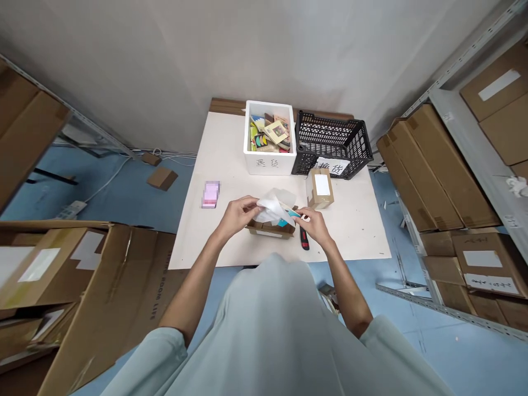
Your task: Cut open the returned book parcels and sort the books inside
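Note:
My left hand [238, 217] pinches the edge of a thin, whitish translucent wrapper [273, 207]. Across from it, my right hand [314, 224] grips a flat teal and white packet [284, 222], whose other end lies partly behind the wrapper. Both are held over a small open cardboard box [270, 234]; its inside is mostly hidden by them. Just below my right hand, a red and black utility knife [304, 240] lies on the white table [231, 253].
A white foam bin [270, 164] of small packets and a black plastic crate [333, 137] stand at the back. Before the crate is a closed carton [319, 188]. A blurred pink item [210, 193] lies left. A large carton [136, 280] and loaded shelving [466, 110] flank the table.

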Available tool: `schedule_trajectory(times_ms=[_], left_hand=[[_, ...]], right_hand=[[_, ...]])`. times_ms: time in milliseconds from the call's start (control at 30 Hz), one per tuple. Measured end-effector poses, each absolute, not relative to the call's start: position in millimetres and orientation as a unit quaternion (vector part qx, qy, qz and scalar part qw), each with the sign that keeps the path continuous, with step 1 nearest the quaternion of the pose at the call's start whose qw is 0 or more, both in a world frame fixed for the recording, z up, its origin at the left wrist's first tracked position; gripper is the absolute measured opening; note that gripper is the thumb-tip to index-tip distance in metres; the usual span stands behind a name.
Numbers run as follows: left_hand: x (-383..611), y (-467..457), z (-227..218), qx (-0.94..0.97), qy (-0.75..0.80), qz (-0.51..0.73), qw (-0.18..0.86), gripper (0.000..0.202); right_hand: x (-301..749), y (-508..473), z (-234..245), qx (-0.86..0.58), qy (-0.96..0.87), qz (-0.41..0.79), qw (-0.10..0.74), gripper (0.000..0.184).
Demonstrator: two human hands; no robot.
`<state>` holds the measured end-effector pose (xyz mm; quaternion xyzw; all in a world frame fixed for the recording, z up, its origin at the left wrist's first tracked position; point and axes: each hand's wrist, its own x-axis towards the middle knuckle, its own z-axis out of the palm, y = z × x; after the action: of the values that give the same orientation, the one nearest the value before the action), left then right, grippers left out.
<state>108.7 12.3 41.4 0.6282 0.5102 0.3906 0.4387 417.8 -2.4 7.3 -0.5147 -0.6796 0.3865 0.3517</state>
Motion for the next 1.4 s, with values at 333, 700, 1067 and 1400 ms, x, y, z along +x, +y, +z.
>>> schedule_trajectory(times_ms=[333, 700, 1067, 1400], left_hand=[[104.1, 24.0, 19.8, 0.721, 0.548, 0.292, 0.309, 0.029], [134.0, 46.6, -40.5, 0.748, 0.55, 0.117, 0.354, 0.024], [98.9, 51.3, -44.7, 0.7, 0.564, 0.214, 0.383, 0.039], [90.0, 60.3, -11.9, 0.617, 0.576, 0.294, 0.449, 0.054]], right_hand=[[461.6, -23.1, 33.3, -0.595, -0.62, 0.296, 0.419, 0.041], [434.2, -30.8, 18.4, -0.611, -0.719, 0.223, 0.244, 0.023], [368.7, -4.8, 2.5, -0.606, -0.775, 0.18, -0.003, 0.023], [374.7, 4.5, 1.4, -0.657, -0.556, 0.384, 0.336, 0.048]])
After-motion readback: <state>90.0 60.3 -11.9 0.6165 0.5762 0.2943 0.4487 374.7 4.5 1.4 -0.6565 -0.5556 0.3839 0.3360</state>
